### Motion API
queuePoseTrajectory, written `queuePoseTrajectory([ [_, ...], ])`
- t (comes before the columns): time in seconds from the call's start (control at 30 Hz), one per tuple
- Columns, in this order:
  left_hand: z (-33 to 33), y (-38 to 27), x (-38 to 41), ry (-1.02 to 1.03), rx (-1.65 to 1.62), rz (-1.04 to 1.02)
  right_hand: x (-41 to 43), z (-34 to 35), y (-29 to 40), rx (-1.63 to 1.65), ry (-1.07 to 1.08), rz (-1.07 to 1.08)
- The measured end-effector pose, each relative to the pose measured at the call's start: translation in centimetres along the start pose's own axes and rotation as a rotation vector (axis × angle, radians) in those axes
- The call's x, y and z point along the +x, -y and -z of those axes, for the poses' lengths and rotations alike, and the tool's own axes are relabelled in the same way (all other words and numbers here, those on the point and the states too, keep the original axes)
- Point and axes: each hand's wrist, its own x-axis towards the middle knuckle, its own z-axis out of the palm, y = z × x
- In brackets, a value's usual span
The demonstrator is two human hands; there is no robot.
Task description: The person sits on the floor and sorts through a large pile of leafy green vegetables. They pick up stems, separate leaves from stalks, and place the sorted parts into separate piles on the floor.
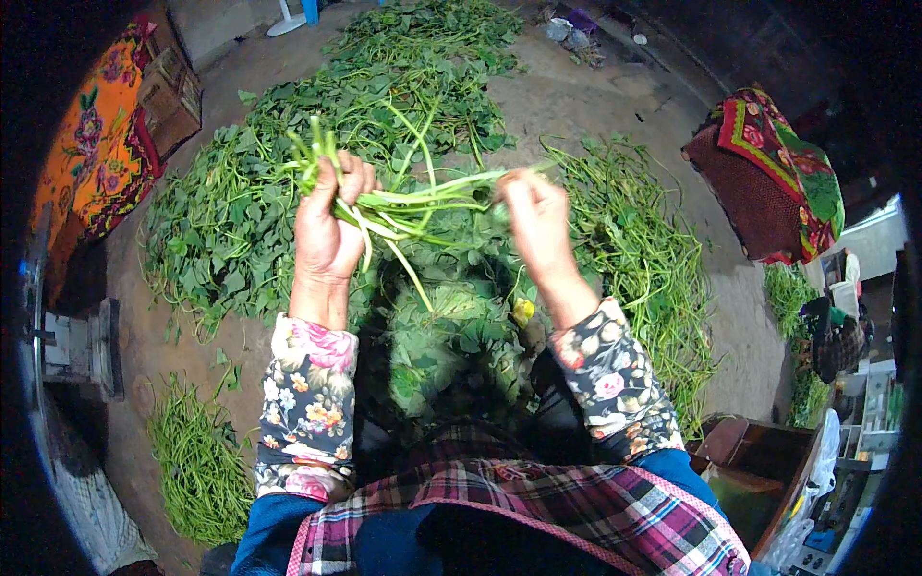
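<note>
My left hand is closed around a bunch of green leaf stalks, whose cut ends stick up past the thumb. Blurred by motion, my right hand pinches the far end of one long stalk, with a bit of leaf under the fingers. Below both hands, a heap of leafy green vines spreads over the floor. To the right lies a long pile of mostly bare stalks. Loose leaves cover the ground between my knees, with one yellow piece among them.
Another pile of thin green stalks lies at lower left on the concrete floor. An orange patterned cloth hangs beside a cardboard box. A cloth-covered object stands at right, above a brown wooden box-like piece.
</note>
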Motion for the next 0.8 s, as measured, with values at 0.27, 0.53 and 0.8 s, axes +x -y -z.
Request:
queuePoseTrajectory([
  [0.27,0.6,-0.7,-0.1,-0.015,-0.114,-0.014,0.0,1.8,0.1,-0.179,0.157,0.201],
  [0.53,0.2,-0.5,0.1,0.034,-0.15,0.005,-0.8,-0.3,0.2,-0.284,0.379,0.149],
  [0.8,1.4,-1.5,0.2,0.059,-0.192,-0.035,-1.1,-0.2,0.0,-0.333,0.352,0.303],
])
